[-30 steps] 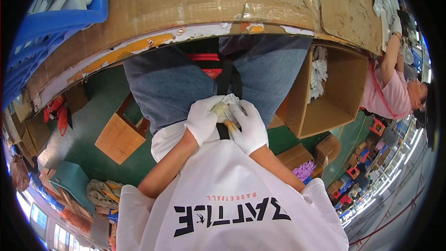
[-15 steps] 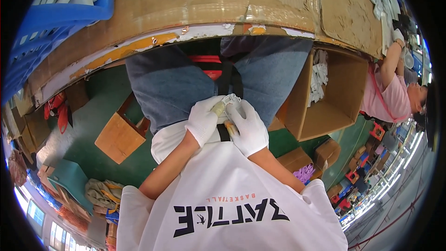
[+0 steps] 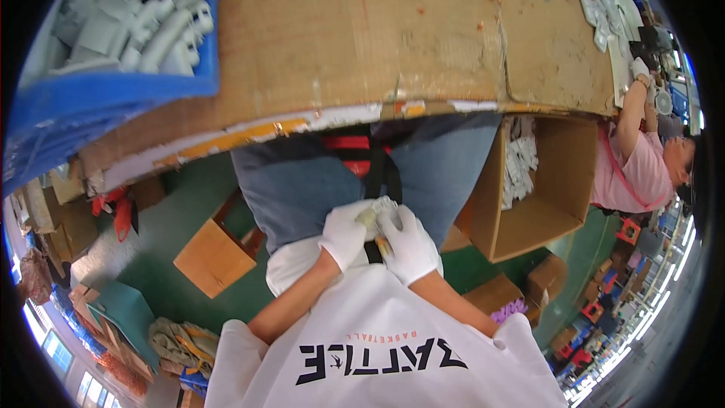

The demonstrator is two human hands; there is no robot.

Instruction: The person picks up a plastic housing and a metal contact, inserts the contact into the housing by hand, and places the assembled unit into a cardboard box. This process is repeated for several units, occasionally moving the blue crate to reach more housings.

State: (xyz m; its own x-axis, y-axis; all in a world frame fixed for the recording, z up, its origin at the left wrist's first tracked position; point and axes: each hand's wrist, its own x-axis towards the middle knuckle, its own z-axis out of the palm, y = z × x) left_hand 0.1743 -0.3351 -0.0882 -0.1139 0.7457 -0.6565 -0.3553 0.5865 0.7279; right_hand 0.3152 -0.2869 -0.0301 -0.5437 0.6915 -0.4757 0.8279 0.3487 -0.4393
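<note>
An open cardboard box (image 3: 214,261) sits on the green floor (image 3: 181,219) at left, with a teal bin (image 3: 128,311) and khaki cloth (image 3: 175,341) side by side farther down. At right, a co-worker (image 3: 627,170) wears pink, and a purple bundle (image 3: 509,310) lies by a brown carton (image 3: 547,278).

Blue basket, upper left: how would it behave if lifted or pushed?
The blue basket is probably heavy, since many grey parts lie in it. It looks like thick plastic, suggesting stiffness. Those parts lie jumbled, so they'd likely shift if it tilts.
</note>
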